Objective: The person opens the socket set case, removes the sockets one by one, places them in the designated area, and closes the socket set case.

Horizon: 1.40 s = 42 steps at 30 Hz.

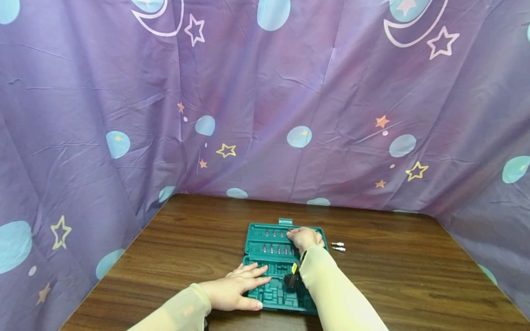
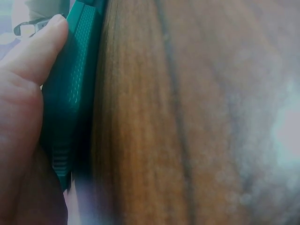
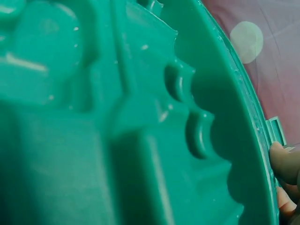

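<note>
Green plastic tool case (image 1: 273, 269) lying open and flat on the wooden table (image 1: 393, 276), near the middle of its near half; rows of small metal bits (image 1: 275, 248) sit in the far slots of the case. Left hand (image 1: 236, 289) lies flat on the near-left part of the case, fingers straight and spread, thumb along the near edge; left wrist view shows the thumb (image 2: 35, 51) pressed against the ribbed side of the case (image 2: 70, 93), nothing gripped. Right hand (image 1: 305, 238) is at the far-right corner of the case, fingers curled down over the bit rows; possibly pinching a bit, but the head view is too small and the right wrist view shows only the case moulding (image 3: 140, 117) and two fingertips (image 3: 283, 164) at its rim, so cannot tell. Two loose silver bits (image 1: 338, 247) lie on the table just right of the case; purple star-print cloth (image 1: 265, 105) hangs behind and at both sides.
</note>
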Available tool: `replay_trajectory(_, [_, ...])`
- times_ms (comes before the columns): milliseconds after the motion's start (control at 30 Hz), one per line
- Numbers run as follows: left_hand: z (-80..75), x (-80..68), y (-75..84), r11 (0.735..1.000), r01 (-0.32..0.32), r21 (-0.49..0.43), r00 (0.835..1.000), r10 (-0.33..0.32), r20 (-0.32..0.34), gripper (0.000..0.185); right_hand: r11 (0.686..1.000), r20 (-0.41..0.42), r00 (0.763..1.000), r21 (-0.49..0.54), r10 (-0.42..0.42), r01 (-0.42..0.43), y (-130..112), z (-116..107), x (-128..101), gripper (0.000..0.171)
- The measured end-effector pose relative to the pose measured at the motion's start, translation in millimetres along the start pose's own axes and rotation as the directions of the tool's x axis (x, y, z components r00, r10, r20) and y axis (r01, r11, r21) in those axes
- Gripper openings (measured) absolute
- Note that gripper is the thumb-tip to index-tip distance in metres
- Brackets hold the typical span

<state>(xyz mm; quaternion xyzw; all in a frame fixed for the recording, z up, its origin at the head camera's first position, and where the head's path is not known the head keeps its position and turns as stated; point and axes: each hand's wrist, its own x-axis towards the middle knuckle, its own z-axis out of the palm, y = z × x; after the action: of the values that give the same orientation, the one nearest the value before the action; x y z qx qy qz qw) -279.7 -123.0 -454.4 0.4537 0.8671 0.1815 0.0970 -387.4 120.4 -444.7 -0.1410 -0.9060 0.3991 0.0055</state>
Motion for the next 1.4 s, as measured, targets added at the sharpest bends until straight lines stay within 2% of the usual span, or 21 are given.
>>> replay_trajectory(200, [-1.2, -0.9, -0.9, 1.000, 0.002, 0.005, 1.000, -0.002, -0.003, 0.064, 1.000, -0.034, 0.999, 0.015, -0.022, 0.023, -2.3, 2.5, -1.6, 0.021])
replay_trajectory(367, [-2.8, -2.4, -2.4, 1.000, 0.012, 0.008, 1.000, -0.012, -0.003, 0.064, 0.989, -0.070, 0.997, 0.142, -0.023, 0.033, -2.6, 6.2, -0.9, 0.021])
replay_trajectory(533, [-3.3, -3.6, -2.5, 1.000, 0.018, 0.005, 1.000, -0.018, 0.003, 0.065, 0.963, -0.055, 0.998, 0.268, -0.009, 0.023, 0.0, 7.7, -0.2, 0.023])
replay_trajectory(633, [-3.6, -2.3, -1.0, 1.000, 0.017, -0.010, 1.000, -0.016, 0.012, 0.065, 0.963, -0.039, 0.999, 0.264, -0.036, 0.045, 3.6, 3.6, 1.2, 0.022])
replay_trajectory(800, [-2.0, 0.4, 0.1, 1.000, 0.014, -0.025, 1.000, -0.013, 0.022, 0.066, 0.971, -0.004, 0.991, 0.198, -0.134, 0.132, 10.0, -8.8, 3.6, 0.019])
replay_trajectory(1033, [-0.2, 0.2, -0.9, 1.000, 0.016, -0.023, 1.000, -0.016, 0.022, 0.066, 0.944, 0.018, 0.966, 0.218, -0.259, 0.249, 12.1, -25.7, 2.8, 0.017])
replay_trajectory(1233, [-0.6, -0.4, -0.3, 0.999, 0.019, -0.031, 1.000, -0.018, 0.026, 0.067, 0.916, 0.083, 0.952, 0.307, -0.296, 0.258, 23.2, -34.9, 8.9, 0.017])
replay_trajectory(1400, [-0.2, -0.3, -1.5, 0.999, 0.017, -0.029, 1.000, -0.017, 0.024, 0.067, 0.923, 0.108, 0.947, 0.279, -0.304, 0.265, 34.2, -51.1, 10.7, 0.015])
